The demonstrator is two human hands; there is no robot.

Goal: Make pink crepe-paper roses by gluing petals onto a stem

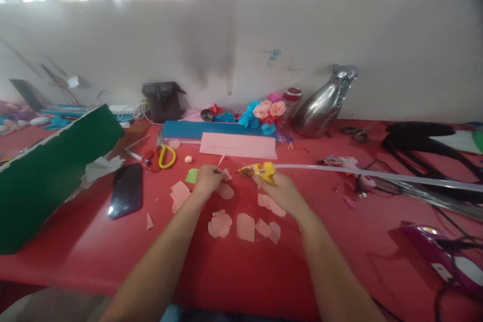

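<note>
My right hand (283,188) is wrapped round a yellow hot glue gun (267,171) whose stained nozzle points left. A long translucent glue stick (339,171) runs out of its back toward the right. Opposite the nozzle, my left hand (207,179) pinches a small pink paper piece (226,175), close to the tip but apart from it. A thin pale strip (222,159) rises by those fingertips. Below the hands lie cut pink paper petals (246,226), with a stack of petals (220,224) to their left. A green paper piece (191,176) lies beside my left hand.
Scissors (167,157) and a phone (126,190) lie left, near a green box (56,176). Folded pink paper (237,145), paper flowers (266,110) and a metal jug (324,103) are at the back. A purple corded device (433,251) lies on the right of the red table (241,276).
</note>
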